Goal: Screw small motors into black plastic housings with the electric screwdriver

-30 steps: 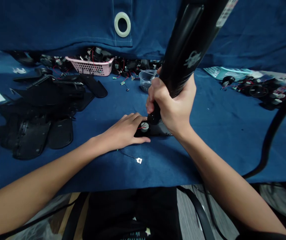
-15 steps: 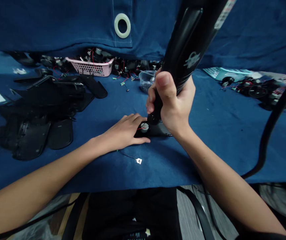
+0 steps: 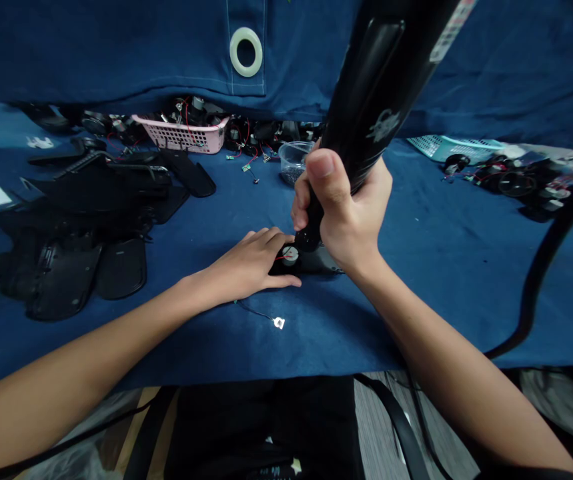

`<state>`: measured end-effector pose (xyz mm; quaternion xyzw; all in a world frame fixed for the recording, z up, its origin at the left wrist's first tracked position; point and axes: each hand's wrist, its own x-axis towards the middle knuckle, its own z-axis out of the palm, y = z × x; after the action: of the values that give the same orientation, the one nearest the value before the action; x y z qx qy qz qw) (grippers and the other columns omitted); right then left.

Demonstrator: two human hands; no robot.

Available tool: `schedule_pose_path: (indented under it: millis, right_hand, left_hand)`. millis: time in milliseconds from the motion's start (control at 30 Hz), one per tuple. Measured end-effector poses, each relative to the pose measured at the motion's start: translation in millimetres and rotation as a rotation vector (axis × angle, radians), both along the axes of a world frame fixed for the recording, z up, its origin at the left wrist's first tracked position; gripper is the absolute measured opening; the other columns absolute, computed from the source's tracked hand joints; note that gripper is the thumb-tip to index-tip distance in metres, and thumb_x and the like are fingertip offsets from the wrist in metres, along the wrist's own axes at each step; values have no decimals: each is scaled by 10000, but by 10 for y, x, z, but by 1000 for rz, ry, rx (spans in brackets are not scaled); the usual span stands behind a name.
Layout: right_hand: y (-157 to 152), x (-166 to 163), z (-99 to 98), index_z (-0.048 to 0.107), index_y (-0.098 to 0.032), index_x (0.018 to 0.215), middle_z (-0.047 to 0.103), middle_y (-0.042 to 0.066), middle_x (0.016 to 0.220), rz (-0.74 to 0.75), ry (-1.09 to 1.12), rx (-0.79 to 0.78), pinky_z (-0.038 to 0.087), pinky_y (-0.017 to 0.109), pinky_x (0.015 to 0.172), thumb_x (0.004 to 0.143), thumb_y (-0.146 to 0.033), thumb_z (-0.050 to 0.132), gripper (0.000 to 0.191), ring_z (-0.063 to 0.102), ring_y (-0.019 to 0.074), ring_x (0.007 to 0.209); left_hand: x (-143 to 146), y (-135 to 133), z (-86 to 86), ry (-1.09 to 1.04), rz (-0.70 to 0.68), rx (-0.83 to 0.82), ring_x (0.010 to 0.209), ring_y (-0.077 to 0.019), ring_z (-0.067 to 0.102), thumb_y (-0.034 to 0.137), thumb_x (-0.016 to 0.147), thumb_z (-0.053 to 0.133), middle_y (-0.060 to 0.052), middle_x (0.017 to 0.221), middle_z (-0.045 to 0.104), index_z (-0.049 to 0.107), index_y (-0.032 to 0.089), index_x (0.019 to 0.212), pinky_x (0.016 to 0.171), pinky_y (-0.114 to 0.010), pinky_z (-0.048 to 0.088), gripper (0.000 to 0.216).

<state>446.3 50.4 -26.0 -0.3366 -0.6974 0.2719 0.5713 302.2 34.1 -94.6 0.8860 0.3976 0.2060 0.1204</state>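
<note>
My right hand is wrapped around a thick black electric screwdriver, thumb along its side. The tool tilts, its upper end toward the top right and its lower end at a black plastic housing; the bit is hidden. My left hand grips the housing's left part, thumb at the near side and fingers over the far side. Between thumb and fingers shows a round silvery motor with a red wire. Nearer me lies a small metal piece on a dark wire.
Black plastic shells are piled at left. Along the back stand a pink basket of parts, a clear tub of small dark pieces and a turquoise basket. Wired parts lie at right, near a thick black cable.
Both hands keep their places. The screwdriver has shifted very slightly in my right hand, the marking on its body turning a little.
</note>
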Motion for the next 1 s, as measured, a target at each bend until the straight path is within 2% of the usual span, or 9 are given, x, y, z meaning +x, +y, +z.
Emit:
schedule_pose_path:
  millis: [267, 500, 767, 1000]
  right_hand:
    - [-3, 35, 16, 513, -274, 959, 606, 9, 660, -80, -29, -42, 504, 339, 512, 805, -783, 383, 548, 680, 187, 643]
    - [-2, 39, 14, 521, -276, 982, 616, 11, 675, -85, -32, -52, 515, 351, 521, 824, -784, 342, 561, 683, 188, 664]
    - [16, 40, 1, 518, -284, 999, 642, 11, 695, -67, -58, -64, 521, 362, 548, 829, -785, 314, 567, 702, 205, 720]
    - [29, 34, -30, 518, -292, 1042, 664, -5, 746, 31, -87, -57, 514, 331, 520, 851, -751, 330, 532, 685, 165, 672]
  left_hand:
    - [0, 15, -8, -10, -11, 9, 1110, -281, 534, 600, 818, 624, -109, 1177, 559, 467, 142, 1220, 941, -426, 431, 630]
    - [4, 18, -4, -15, -13, -4, 1094, -278, 541, 609, 814, 621, -104, 1168, 561, 478, 149, 1189, 929, -426, 440, 610]
    - [1, 39, 9, -31, -19, -13, 1093, -281, 555, 600, 798, 644, -105, 1156, 578, 500, 153, 1162, 963, -429, 433, 594]
    - [5, 33, 22, -23, 10, -44, 1108, -286, 556, 603, 776, 669, -112, 1177, 581, 506, 155, 1151, 979, -432, 431, 606]
